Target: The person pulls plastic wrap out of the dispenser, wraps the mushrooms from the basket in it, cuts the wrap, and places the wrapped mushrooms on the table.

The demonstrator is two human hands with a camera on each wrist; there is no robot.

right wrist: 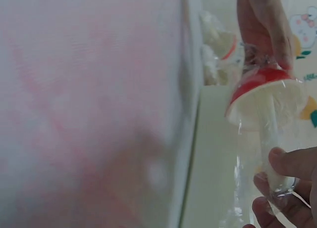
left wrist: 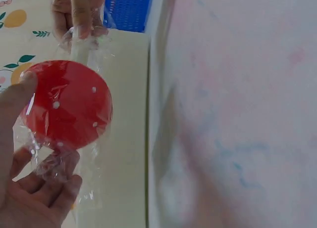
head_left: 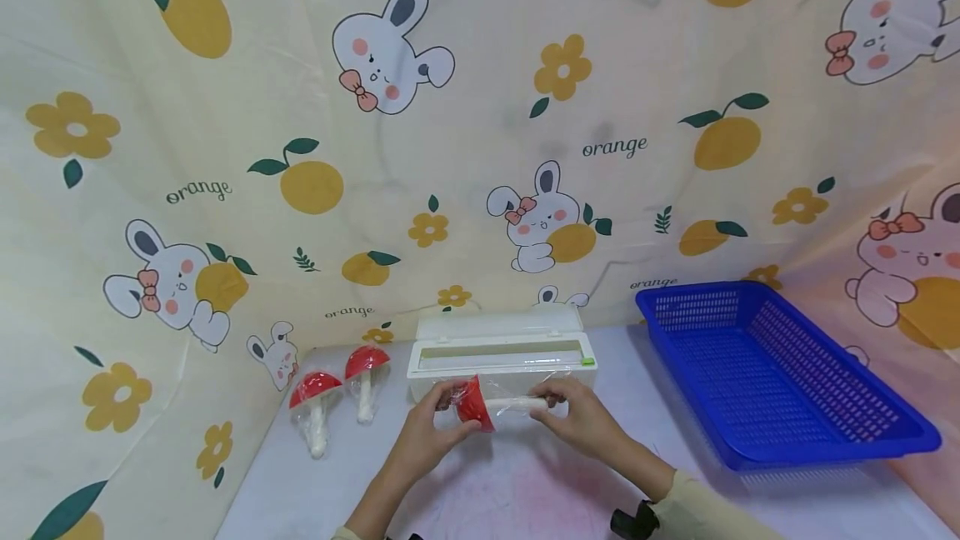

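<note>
A toy mushroom (head_left: 472,405) with a red, white-dotted cap and a pale stem (right wrist: 268,119) is held sideways between both hands, with clear plastic film (left wrist: 52,163) around it. My left hand (head_left: 422,438) grips the cap side, its thumb and fingers on opposite edges. My right hand (head_left: 588,419) pinches the end of the stem through the film. Just behind the hands stands a white cling film dispenser (head_left: 502,366) with its lid raised. Two more red-capped mushrooms, one nearer (head_left: 316,394) and one farther (head_left: 366,377), lie at the left in clear film.
A blue plastic basket (head_left: 825,365) stands on the right of the white table (head_left: 525,490). Behind the table hangs a cream cloth (head_left: 465,148) printed with rabbits and oranges. Faint pink stains mark the tabletop near the front.
</note>
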